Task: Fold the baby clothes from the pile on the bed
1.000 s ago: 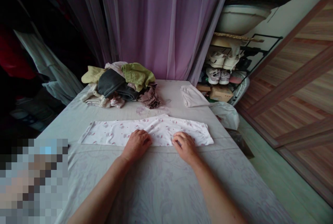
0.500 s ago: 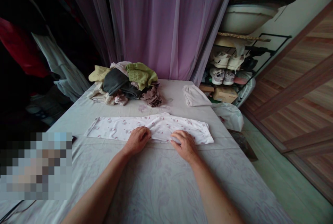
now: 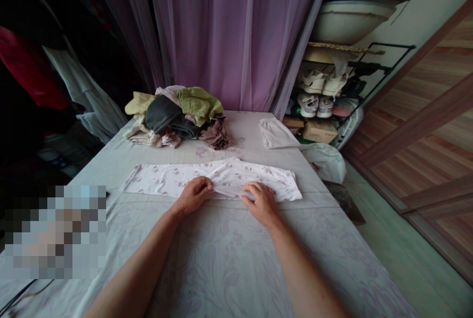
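A pair of white pants [image 3: 162,180] with a small reddish and grey print lies folded lengthwise across the bed, its long side facing me. My left hand [image 3: 195,194] is at the near edge of the pants, left of their middle, with thumb and fingers drawn together on the cloth. On the right half, my right hand [image 3: 259,202] rests on the same edge. Its fingers are bent and spread a little, and the thumb stands apart from them. The fingertips of both hands are partly hidden against the fabric.
A heap of clothes [image 3: 166,113] sits at the far left of the pale patterned sheet [image 3: 221,259]. A folded whitish garment [image 3: 278,134] lies at the far right. Beyond are a purple curtain [image 3: 214,37] and a shoe rack [image 3: 391,62]. A blurred patch covers the left edge.
Both hands stay at the near edge of the pants with hardly any movement. The whole view has shifted slightly.
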Motion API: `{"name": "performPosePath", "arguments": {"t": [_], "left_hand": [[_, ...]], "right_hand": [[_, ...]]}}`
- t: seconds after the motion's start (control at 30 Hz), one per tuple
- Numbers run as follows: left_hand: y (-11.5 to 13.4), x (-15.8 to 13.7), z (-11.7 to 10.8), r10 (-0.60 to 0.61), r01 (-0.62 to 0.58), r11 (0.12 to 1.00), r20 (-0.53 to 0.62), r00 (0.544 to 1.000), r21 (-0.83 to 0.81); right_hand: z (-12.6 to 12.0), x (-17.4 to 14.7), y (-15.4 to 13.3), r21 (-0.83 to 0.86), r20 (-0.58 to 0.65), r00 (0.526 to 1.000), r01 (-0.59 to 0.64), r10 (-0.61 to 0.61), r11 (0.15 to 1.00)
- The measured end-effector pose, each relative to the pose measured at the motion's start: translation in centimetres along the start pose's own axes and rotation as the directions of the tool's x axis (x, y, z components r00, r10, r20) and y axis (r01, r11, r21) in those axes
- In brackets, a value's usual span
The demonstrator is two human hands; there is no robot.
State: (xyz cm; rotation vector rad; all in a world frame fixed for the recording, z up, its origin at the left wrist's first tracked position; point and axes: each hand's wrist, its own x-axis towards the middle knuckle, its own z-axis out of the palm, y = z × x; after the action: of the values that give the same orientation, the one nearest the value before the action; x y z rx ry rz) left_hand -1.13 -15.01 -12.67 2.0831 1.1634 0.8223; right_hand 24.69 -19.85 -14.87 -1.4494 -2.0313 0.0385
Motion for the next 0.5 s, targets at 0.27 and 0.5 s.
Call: {"name": "performPosePath", "arguments": {"t": [0.27, 0.5], "left_hand": [[0.03, 0.09, -0.04, -0.013, 0.013, 1.000, 0.013, 1.000, -0.011], [0.06, 0.20, -0.01, -0.019, 0.016, 0.998, 0.036, 0.999, 0.066]], "right_hand": [[0.19, 0.23, -0.15, 0.059, -0.045, 0.999, -0.011, 0.013, 0.998], [0.04, 0.25, 0.16, 0.187, -0.078, 0.996, -0.027, 0.042, 0.982]]}}
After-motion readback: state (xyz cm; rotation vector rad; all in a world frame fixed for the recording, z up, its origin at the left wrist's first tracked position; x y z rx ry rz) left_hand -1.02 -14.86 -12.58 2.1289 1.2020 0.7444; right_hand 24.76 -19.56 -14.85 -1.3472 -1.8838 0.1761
